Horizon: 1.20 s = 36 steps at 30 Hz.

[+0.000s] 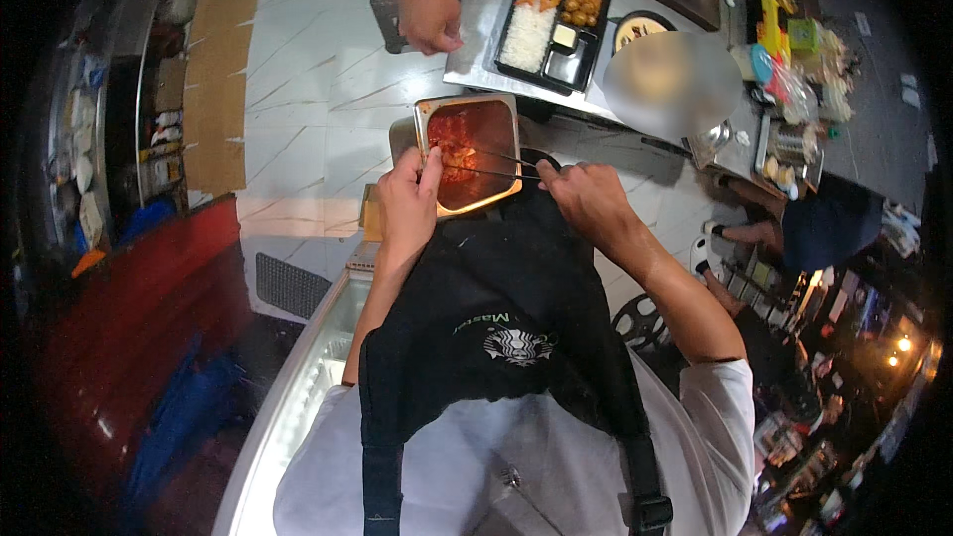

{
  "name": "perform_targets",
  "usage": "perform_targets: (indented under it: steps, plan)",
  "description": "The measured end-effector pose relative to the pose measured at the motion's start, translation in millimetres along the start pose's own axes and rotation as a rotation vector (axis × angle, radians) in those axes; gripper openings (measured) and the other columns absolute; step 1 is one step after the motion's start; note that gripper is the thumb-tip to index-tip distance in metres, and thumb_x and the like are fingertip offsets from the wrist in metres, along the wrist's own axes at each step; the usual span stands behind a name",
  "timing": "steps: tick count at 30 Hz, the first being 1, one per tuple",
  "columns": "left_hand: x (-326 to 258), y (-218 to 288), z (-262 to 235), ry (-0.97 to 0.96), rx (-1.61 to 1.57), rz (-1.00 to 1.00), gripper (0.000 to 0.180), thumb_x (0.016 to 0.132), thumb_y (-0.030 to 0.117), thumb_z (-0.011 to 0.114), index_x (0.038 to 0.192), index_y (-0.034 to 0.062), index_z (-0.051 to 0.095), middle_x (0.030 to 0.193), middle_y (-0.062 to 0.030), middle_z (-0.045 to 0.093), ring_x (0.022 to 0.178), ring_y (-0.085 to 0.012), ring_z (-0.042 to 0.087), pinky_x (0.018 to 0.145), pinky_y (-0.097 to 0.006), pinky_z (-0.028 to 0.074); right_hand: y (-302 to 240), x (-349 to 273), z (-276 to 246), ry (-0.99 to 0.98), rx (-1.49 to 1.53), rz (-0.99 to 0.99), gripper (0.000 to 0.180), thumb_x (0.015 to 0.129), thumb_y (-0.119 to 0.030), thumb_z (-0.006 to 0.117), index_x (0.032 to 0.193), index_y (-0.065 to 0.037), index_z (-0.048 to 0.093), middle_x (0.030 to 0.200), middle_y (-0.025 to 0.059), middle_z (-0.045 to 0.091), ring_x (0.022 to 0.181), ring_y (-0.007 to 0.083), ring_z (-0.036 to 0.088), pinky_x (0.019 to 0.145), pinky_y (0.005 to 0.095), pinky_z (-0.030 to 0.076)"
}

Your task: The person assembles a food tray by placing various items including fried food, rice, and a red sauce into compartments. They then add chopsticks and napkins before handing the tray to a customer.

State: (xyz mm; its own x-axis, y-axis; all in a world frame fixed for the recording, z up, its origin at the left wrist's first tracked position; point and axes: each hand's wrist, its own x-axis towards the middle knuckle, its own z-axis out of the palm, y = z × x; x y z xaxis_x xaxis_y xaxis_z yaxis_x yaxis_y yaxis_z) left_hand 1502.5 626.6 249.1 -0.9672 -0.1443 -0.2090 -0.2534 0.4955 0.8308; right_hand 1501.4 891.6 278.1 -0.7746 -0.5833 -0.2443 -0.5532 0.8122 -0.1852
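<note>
A square metal pan [504,119] is in front of my chest, with red, saucy food [455,134] along its left side and red sauce smeared inside. My left hand [409,191] closes on the pan's near left rim, thumb over the edge. From the right, my right hand [584,197] grips what look like thin metal tongs [501,174]. Their two arms stand apart and reach across the pan into the food. The tips are hard to make out in the sauce.
Ahead on a metal table is a black compartment tray [549,81] with rice, fried pieces and small sides. Beside it stands a round bowl [635,28], partly blurred. Another person's hand [429,18] hangs at the top. A white-edged case [298,417] is at my left.
</note>
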Motion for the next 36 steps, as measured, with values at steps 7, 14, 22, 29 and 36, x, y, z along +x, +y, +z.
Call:
perform_targets:
  steps: [7,14,22,29,36]
  plan:
    - [-5,-24,13,-0.068,0.048,0.085,0.035,0.101,0.025,0.060,0.078,-0.0013,0.056,0.063,-0.0206,0.058,0.053,-0.0333,0.056,0.052,-0.042,0.042,-12,-23,28,-0.013,0.187,0.260,0.020,0.097,-0.029,0.060,0.100,-0.011,0.067,0.066,0.0119,0.066,0.063,0.0334,0.069,0.057,0.0463,0.053]
    - [-4,-5,33,-0.030,-0.019,0.082,0.037,0.101,0.026,0.061,0.076,-0.0018,0.055,0.061,-0.0185,0.054,0.052,-0.0255,0.048,0.053,-0.040,0.041,10,-34,34,0.052,0.276,0.243,0.024,0.095,-0.027,0.061,0.085,-0.006,0.068,0.071,0.0154,0.066,0.069,0.0367,0.068,0.063,0.0487,0.053]
    - [-1,4,61,0.026,0.050,0.001,0.038,0.102,0.029,0.059,0.080,-0.0032,0.055,0.063,-0.0199,0.054,0.054,-0.0258,0.043,0.054,-0.041,0.041,51,-43,44,0.036,0.439,0.203,0.024,0.094,-0.024,0.060,0.084,-0.005,0.068,0.077,0.0192,0.068,0.079,0.0391,0.068,0.071,0.0500,0.053]
    - [1,15,74,0.085,0.006,-0.107,0.041,0.103,0.035,0.056,0.089,-0.0031,0.061,0.069,-0.0218,0.059,0.060,-0.0253,0.049,0.061,-0.041,0.046,98,-51,36,-0.046,0.784,0.265,0.028,0.093,-0.028,0.066,0.090,-0.001,0.073,0.065,0.0162,0.060,0.058,0.0313,0.054,0.062,0.0409,0.045]
    - [12,2,83,0.116,-0.055,-0.161,0.042,0.103,0.035,0.055,0.091,-0.0039,0.062,0.070,-0.0219,0.060,0.063,-0.0209,0.050,0.064,-0.041,0.046,123,-61,55,-0.114,1.174,0.395,0.027,0.093,-0.025,0.067,0.095,0.000,0.075,0.060,0.0085,0.054,0.059,0.0104,0.049,0.058,0.0320,0.042]
